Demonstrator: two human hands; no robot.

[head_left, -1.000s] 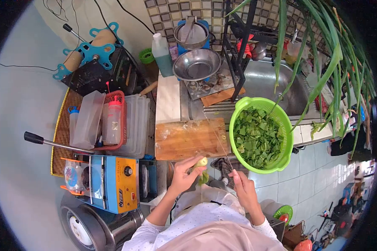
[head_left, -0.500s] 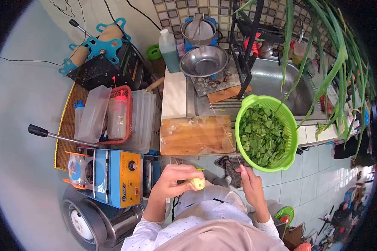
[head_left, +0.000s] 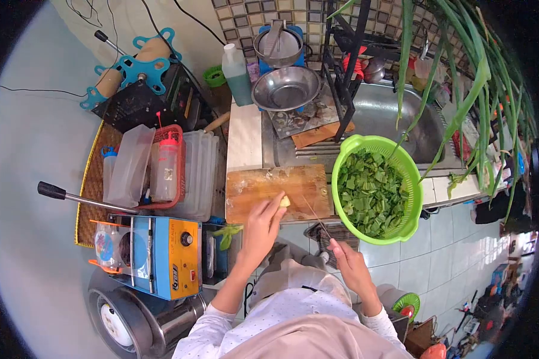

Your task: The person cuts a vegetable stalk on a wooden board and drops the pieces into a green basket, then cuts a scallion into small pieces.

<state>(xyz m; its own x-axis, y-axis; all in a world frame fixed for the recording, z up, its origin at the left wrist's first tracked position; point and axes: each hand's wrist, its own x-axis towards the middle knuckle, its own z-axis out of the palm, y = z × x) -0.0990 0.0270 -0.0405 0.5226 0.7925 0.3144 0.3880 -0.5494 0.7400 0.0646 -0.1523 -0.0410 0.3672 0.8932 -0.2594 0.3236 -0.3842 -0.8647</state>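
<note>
Left hand (head_left: 262, 226) has brought a pinched pale-yellow stem stub (head_left: 285, 201) onto the wooden board (head_left: 251, 192); right hand (head_left: 348, 267) clasps a slim knife (head_left: 315, 214). Seemingly firm, slick: hold its end.

Pale piece (head_left: 284, 201) mostly covered by fingers of left hand (head_left: 262, 224); kind unclear. Knife (head_left: 313, 210) handle buried in right hand (head_left: 346, 263), blade thin, edge hard to make out. Green scrap (head_left: 226, 233) blurred. Sink (head_left: 380, 116) partly behind rack (head_left: 341, 102) and leaves (head_left: 476, 78). Sealer (head_left: 164, 257) label unreadable. Torso (head_left: 299, 329) cut off at bottom edge.

Your left hand (head_left: 262, 226) is pressing a pale vegetable piece (head_left: 285, 201) onto the cutting board (head_left: 263, 191); your right hand (head_left: 345, 261) is gripping a knife (head_left: 314, 216) nearby.
</note>
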